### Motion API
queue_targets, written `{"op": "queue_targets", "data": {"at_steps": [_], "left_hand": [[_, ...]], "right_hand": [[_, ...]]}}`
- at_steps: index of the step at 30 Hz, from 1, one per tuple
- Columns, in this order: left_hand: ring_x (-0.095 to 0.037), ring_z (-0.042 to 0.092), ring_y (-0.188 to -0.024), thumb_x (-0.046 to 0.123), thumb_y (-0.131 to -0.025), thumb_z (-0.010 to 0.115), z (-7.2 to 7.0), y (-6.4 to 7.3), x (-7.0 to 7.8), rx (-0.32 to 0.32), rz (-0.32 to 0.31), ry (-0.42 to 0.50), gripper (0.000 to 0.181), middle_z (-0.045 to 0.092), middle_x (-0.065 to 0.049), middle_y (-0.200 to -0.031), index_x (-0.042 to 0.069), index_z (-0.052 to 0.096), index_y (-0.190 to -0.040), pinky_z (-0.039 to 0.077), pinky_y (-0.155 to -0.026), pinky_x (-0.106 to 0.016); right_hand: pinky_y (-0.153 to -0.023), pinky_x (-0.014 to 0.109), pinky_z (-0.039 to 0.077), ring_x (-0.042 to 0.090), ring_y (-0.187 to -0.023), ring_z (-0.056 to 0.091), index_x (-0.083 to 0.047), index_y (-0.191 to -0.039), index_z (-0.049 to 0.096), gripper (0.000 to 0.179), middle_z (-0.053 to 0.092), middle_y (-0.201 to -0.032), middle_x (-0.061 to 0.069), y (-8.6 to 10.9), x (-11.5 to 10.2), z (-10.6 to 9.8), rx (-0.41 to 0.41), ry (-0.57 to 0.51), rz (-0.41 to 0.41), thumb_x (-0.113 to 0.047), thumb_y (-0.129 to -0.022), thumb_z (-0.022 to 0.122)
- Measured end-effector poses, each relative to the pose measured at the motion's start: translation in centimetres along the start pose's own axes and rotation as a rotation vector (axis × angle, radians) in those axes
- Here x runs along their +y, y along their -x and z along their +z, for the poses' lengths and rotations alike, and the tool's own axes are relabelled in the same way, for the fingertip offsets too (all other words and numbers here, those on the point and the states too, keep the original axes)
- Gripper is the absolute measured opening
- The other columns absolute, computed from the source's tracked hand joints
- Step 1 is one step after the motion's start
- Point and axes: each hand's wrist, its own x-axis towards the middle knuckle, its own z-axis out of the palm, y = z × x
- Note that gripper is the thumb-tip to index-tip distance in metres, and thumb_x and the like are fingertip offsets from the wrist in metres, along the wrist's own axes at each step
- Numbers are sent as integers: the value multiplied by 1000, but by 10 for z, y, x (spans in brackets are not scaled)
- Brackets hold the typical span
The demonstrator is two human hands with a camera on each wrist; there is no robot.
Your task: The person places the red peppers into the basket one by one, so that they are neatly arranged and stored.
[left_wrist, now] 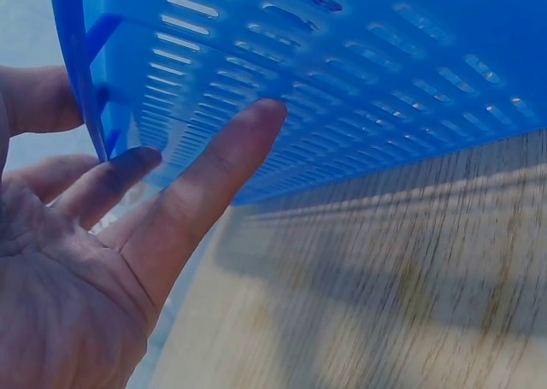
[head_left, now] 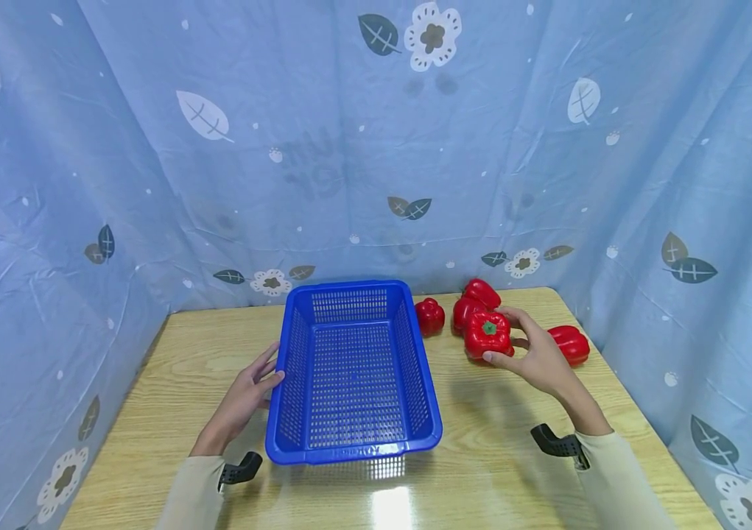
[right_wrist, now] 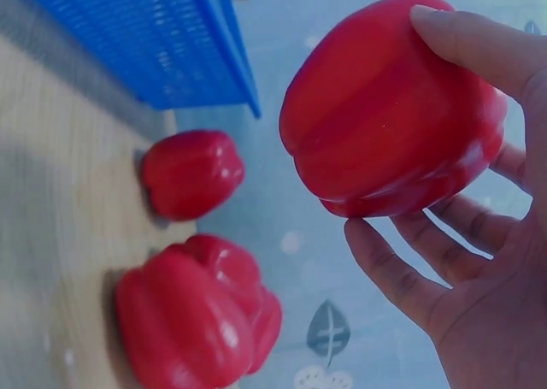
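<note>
A: What does the right hand [head_left: 535,359] hold?
B: A red pepper [head_left: 488,335], right of centre in the head view, its green stem end showing. The grip is closed about it, thumb on one side, fingers on the other.

A: And the left hand [head_left: 243,395]?
B: At the left rim of a blue basket [head_left: 438,418], frame centre. The grip is loose, fingers parted, touching the outer wall.

A: What surrounds them?
B: Loose peppers [head_left: 430,318] on a wooden worktop [head_left: 206,346]: one just right of the basket, a cluster partly hidden behind the held one, another near the right edge. A patterned blue curtain [head_left: 349,169] fills the upper frame.
</note>
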Motion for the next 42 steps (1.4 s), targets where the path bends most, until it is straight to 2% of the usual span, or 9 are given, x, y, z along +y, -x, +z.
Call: {"op": "queue_targets", "data": {"at_steps": [3, 5, 8, 10, 18, 24, 32, 42], "left_hand": [[-39, 55, -127, 30, -102, 53, -1, 0, -1, -6, 5, -3, 65, 30, -16, -160, 27, 20, -158, 60, -80, -44], [-39, 55, -127, 30, -102, 53, -2, 1, -2, -9, 7, -4, 65, 30, -16, -160, 27, 20, -158, 60, -81, -44], [-39, 56, -127, 30, -102, 53, -2, 2, -2, -9, 6, -6, 65, 30, -16, -160, 28, 20, -158, 60, -81, -44], [-39, 56, -126, 30, -102, 53, -2, 2, -1, -6, 5, -7, 65, 30, -16, -160, 28, 21, -158, 60, -81, -44], [-42, 52, -130, 29, -102, 53, -1, 4, -1, -4, -6, -4, 63, 30, -15, -161, 29, 22, -157, 59, -83, -46], [-41, 53, -130, 29, -102, 53, -2, 6, -2, -12, -8, 5, 64, 29, -15, -161, 29, 21, -157, 59, -83, -46], [-40, 54, -129, 30, -101, 53, -4, 6, -3, -12, -10, -1, 64, 30, -15, -161, 29, 22, -157, 59, -83, -46], [-41, 53, -130, 30, -101, 53, -4, 7, -5, -16, -1, -3, 64, 30, -15, -161, 30, 22, -157, 59, -83, -46]], "right_hand": [[-89, 22, 54, 29, -125, 49, -16, -145, 40, 82, 51, -139, 11, -5, -9, 1, -9, -29, 4, -26, -77, 84], [-92, 33, 56, 29, -126, 49, -17, -145, 40, 81, 51, -139, 11, -8, -15, 3, -14, -48, 5, -26, -78, 84], [-96, 49, 54, 32, -128, 48, -17, -145, 40, 80, 50, -140, 13, -12, -23, 5, -22, -81, -2, -26, -79, 83], [-97, 53, 52, 33, -128, 48, -17, -145, 39, 80, 50, -141, 13, -15, -28, 8, -25, -98, -7, -26, -79, 83], [-90, 45, 57, 35, -121, 57, -13, -144, 41, 76, 51, -140, 14, -27, -46, 23, -21, -138, -44, -23, -80, 82], [-94, 44, 56, 33, -122, 57, -13, -143, 42, 75, 52, -138, 12, -34, -60, 37, -57, -199, -50, -22, -81, 81], [-91, 42, 57, 33, -125, 55, -16, -141, 43, 76, 53, -140, 10, -44, -78, 62, -107, -247, -57, -24, -78, 84], [-92, 42, 57, 31, -124, 55, -15, -141, 43, 76, 54, -138, 9, -57, -97, 94, -94, -281, -41, -24, -78, 83]]}}
